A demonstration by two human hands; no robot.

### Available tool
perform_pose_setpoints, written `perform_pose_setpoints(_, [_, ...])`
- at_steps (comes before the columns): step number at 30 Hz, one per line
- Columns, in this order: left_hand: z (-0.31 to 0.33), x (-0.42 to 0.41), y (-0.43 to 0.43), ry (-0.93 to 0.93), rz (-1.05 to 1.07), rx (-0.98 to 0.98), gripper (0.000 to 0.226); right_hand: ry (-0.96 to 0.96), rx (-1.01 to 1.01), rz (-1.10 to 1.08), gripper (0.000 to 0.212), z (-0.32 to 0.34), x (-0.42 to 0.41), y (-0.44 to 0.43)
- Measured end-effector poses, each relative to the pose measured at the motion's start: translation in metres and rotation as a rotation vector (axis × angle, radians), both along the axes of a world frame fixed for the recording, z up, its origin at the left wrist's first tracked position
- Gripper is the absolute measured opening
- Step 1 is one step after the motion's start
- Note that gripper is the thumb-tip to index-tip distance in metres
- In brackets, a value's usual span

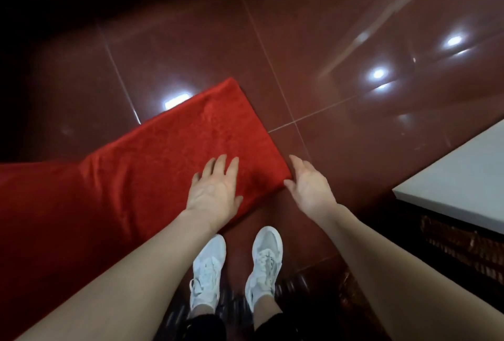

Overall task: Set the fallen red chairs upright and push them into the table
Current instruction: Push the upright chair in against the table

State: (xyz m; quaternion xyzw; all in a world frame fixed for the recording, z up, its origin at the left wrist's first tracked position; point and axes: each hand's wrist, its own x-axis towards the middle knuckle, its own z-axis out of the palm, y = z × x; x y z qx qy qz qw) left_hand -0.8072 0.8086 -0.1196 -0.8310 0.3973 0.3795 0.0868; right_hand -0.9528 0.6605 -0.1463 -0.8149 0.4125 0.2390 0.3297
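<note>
Two hazards stand out, both judged from how things lie. First, slip: the left hand rests flat and spread on the red chair, gripping nothing, while the right hand is also spread, its thumb touching the chair's near corner and its fingers reaching past the edge; neither has closed on the frame, so a lift begun from here could slide on the smooth fabric cover and drop the chair back onto the glossy tiled floor. Second, footing: the white shoes stand just beside the chair's near edge (directly below the hands), where a dropped or swinging chair would land on them, and the polished tile could let the legs skid as weight comes on. The white-topped table lies well to the right of the chair, with open floor between, so a hurried swing could strike its edge. The chair itself lies tipped over on the floor, wholly draped in red textured cloth, its padded back running away from the shoes; its legs are hidden, so their state cannot be told.
</note>
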Motion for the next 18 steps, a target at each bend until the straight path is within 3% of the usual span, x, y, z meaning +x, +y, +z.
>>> perform_pose_setpoints(9, [-0.171,-0.001,-0.025,0.059,0.039,0.171,0.104,0.056,0.03,-0.176,0.065,-0.174,0.025,-0.007])
perform_pose_setpoints(14, [-0.222,-0.008,-0.009,-0.01,-0.02,0.221,0.123,0.07,0.064,-0.267,0.071,-0.235,0.047,-0.001])
perform_pose_setpoints(18, [-0.244,-0.021,-0.007,-0.121,-0.058,0.188,0.122,0.062,-0.066,-0.372,0.092,-0.259,0.064,0.005])
